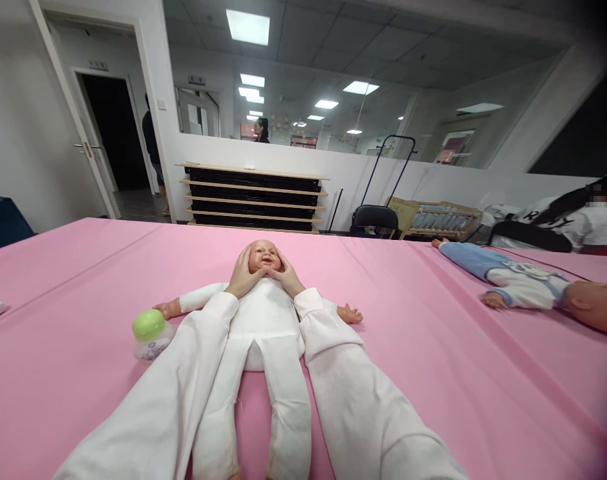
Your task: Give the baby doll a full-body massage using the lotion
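A baby doll [263, 313] with a white cloth body lies on its back, its head away from me and its arms spread. My left hand [242, 275] cups one side of the doll's head, and my right hand [289, 275] cups the other. Both thumbs meet on the chin just below the mouth, while the fingers curve along the cheeks, partly hidden behind them. Beside the doll's hand on the left stands a small clear jar [152, 335] with a green lid, partly behind my left sleeve.
A pink sheet [408, 327] covers the table. At the right lies another doll [518, 277] in blue and white clothes. Past the far edge are stacked boards [253, 193], a black chair [374, 219] and a wooden crib [436, 219]. A person in white [596, 223] is at the far right.
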Demonstrator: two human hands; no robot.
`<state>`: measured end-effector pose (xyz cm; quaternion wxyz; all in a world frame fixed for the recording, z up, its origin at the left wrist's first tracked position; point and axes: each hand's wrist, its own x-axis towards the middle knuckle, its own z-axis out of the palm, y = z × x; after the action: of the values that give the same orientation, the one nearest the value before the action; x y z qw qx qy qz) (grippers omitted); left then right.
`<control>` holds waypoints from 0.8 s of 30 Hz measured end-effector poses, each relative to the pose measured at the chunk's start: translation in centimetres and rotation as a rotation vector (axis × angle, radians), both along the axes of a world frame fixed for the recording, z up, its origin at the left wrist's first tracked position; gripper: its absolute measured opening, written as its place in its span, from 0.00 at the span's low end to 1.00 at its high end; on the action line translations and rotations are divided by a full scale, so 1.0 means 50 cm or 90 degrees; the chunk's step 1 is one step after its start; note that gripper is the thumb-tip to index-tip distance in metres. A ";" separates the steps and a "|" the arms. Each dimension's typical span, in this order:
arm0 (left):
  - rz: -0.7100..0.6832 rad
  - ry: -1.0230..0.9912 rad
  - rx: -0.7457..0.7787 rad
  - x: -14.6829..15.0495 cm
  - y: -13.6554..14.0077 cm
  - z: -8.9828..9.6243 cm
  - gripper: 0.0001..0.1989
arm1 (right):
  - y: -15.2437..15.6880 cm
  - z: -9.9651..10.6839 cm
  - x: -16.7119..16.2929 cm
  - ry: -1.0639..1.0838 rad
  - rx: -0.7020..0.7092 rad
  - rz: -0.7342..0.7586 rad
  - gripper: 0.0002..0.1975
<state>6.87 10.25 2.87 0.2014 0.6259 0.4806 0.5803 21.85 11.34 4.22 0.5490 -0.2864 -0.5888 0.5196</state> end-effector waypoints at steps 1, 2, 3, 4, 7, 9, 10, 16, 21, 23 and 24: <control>0.003 0.009 0.000 0.000 0.000 0.000 0.42 | 0.000 0.000 0.001 -0.009 -0.002 -0.001 0.47; 0.003 0.009 -0.005 0.000 0.001 0.000 0.43 | 0.000 0.000 0.003 0.003 -0.012 0.009 0.48; -0.001 -0.001 -0.012 -0.001 0.002 0.000 0.40 | 0.002 -0.001 0.003 0.031 -0.032 0.021 0.47; -0.008 -0.017 -0.021 -0.001 0.003 0.000 0.37 | 0.003 -0.001 0.004 0.067 -0.055 0.037 0.46; -0.020 -0.039 -0.026 -0.002 0.003 0.001 0.32 | 0.006 -0.002 0.001 0.130 -0.083 0.054 0.41; -0.007 -0.010 -0.009 -0.002 0.000 0.001 0.37 | 0.005 -0.001 -0.001 0.085 -0.054 0.027 0.41; 0.002 0.007 0.001 -0.001 -0.002 0.001 0.40 | 0.004 -0.001 -0.002 0.051 -0.035 0.012 0.42; -0.043 -0.067 -0.015 -0.007 -0.001 0.003 0.38 | 0.006 -0.002 0.004 0.090 -0.060 0.040 0.41; -0.059 -0.106 -0.043 -0.011 -0.007 0.008 0.26 | 0.006 0.003 0.003 0.145 -0.121 0.065 0.33; -0.045 -0.110 -0.055 -0.010 -0.020 0.011 0.22 | 0.000 0.007 0.001 0.113 -0.123 0.019 0.29; -0.036 -0.108 -0.060 -0.010 -0.030 0.012 0.21 | -0.003 0.009 0.001 0.092 -0.122 -0.020 0.27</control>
<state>6.37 8.75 3.47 0.2868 0.5776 0.4709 0.6020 21.88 11.18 4.68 0.5684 -0.3086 -0.4909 0.5837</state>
